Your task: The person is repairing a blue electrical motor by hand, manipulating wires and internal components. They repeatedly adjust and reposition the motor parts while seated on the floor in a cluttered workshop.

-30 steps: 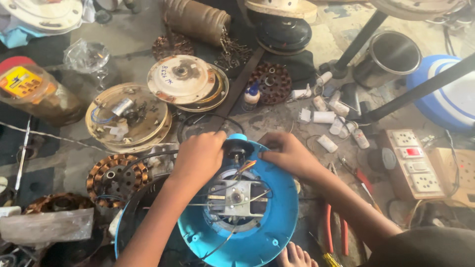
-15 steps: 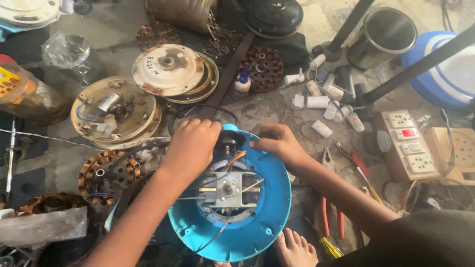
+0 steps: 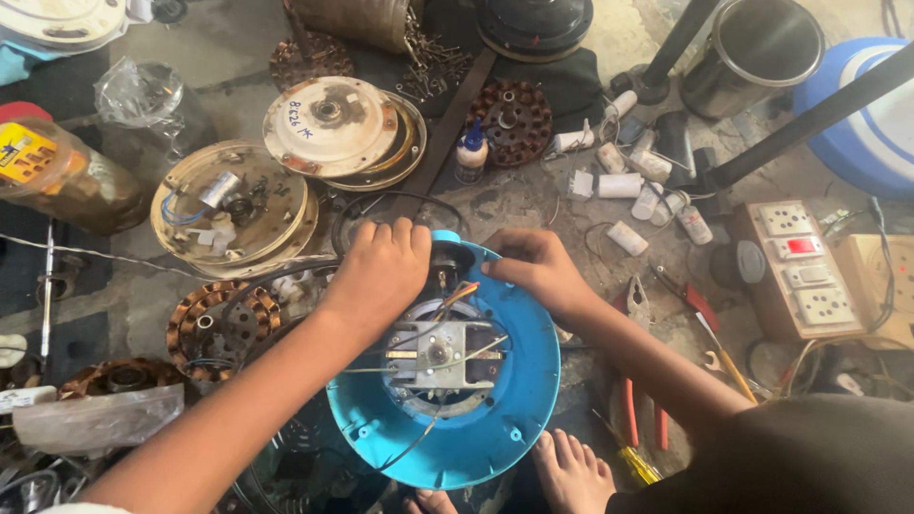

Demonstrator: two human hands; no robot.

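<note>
A round blue plastic fan housing [image 3: 519, 409] lies on the floor with a small motor [image 3: 440, 357] and coloured wires in its middle. My left hand [image 3: 379, 271] rests over the housing's upper left rim, fingers curled down onto it. My right hand [image 3: 535, 269] grips the upper rim beside a black part at the top edge. Thin metal wires cross over the motor. What my fingertips pinch is hidden.
Round fan covers [image 3: 333, 128], copper stator windings [image 3: 214, 324], white capacitors [image 3: 619, 186], a glue bottle [image 3: 470, 152], red-handled pliers [image 3: 633, 381], screwdrivers, a socket board [image 3: 795, 266], a steel pot [image 3: 762, 48], a blue tub [image 3: 876, 114] and my bare foot [image 3: 571, 471] surround the housing.
The view has drifted, so everything sits slightly lower and further left in frame. Both hands stay on the housing's upper rim with only small finger shifts.
</note>
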